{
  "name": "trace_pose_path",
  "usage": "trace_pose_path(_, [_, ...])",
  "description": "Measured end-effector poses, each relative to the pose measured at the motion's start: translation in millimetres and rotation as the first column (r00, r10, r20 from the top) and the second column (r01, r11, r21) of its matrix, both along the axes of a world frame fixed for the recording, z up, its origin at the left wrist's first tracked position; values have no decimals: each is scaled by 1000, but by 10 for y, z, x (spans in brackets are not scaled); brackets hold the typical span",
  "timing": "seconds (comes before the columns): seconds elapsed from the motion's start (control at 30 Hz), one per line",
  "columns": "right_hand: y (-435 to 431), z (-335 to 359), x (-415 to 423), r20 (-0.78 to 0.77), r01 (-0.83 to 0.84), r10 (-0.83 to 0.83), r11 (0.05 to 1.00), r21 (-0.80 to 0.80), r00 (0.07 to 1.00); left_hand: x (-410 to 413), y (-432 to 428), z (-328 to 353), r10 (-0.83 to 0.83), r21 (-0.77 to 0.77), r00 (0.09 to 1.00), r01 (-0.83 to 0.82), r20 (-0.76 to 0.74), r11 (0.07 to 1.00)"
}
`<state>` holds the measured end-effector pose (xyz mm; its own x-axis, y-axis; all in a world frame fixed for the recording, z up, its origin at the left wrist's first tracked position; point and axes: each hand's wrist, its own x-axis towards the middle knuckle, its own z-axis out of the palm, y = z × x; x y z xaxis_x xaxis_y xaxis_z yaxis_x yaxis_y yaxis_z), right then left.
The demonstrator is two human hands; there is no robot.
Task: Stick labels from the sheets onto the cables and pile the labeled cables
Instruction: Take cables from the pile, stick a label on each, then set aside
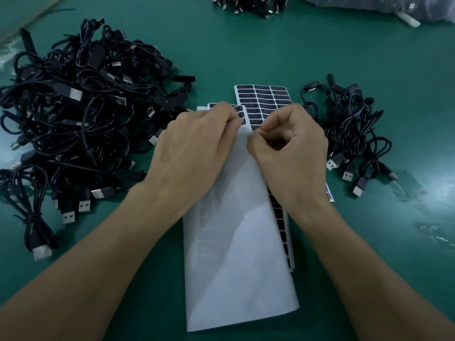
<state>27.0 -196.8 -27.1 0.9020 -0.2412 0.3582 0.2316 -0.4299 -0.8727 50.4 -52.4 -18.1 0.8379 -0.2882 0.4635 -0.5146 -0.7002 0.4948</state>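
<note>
Seen from the head, the left hand (194,148) pinches the top edge of the white sheet (236,254) on the green table (369,70). The right hand (293,151) pinches that edge too, with its fingers curled tight. A label sheet (266,99) peeks out from under it. The big cable pile (81,107) sits on the left and the small cable pile (352,134) on the right.

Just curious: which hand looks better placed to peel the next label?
Probably the right hand: it pinches at the label sheet, while the left hand holds the white sheet by its top.
</note>
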Motion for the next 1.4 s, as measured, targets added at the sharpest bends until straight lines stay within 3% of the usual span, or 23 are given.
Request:
trace_pose_path(0.17, [-39, -8, -1, -80, 84, -89, 995, -56, 993, 41, 24, -44, 49, -133, 998, -45, 29, 990])
trace_pose_path(0.3, [-51, -39, -1, -146, 53, -84, 977, -205, 986, 40, 15, -69, 11, -204, 1000, -16, -26, 979])
trace_pose_path(0.5, [-17, 9, 13, 25, 62, -59, 981, -182, 998, 48, 6, -93, -62, -228, 997, 49, -48, 972])
trace_pose_path(0.67, [-9, -7, 10, 55, 1, 13, 970, -241, 998, 59, 9, -120, -75, -226, 996, 62, -48, 972])
trace_pose_path(0.9, [-80, -22, 31, 16, -48, 51, 987, -152, 999, 68, 13, -128, -95, -207, 995, 86, -37, 974])
trace_pose_path(1.07, [-108, -32, 48, 86, -3, 17, 987, -162, 996, 75, 6, -110, -69, -345, 995, 39, -75, 938])
trace_pose_path(1.23, [-100, -27, 56, 223, 7, 16, 995, -104, 975, 85, 32, -35, -202, -557, 952, 41, -230, 829])
trace_pose_path(1.4, [-82, -41, 58, 221, -74, 72, 997, 1, 973, 109, 85, 43, -252, -611, 897, -26, -364, 791])
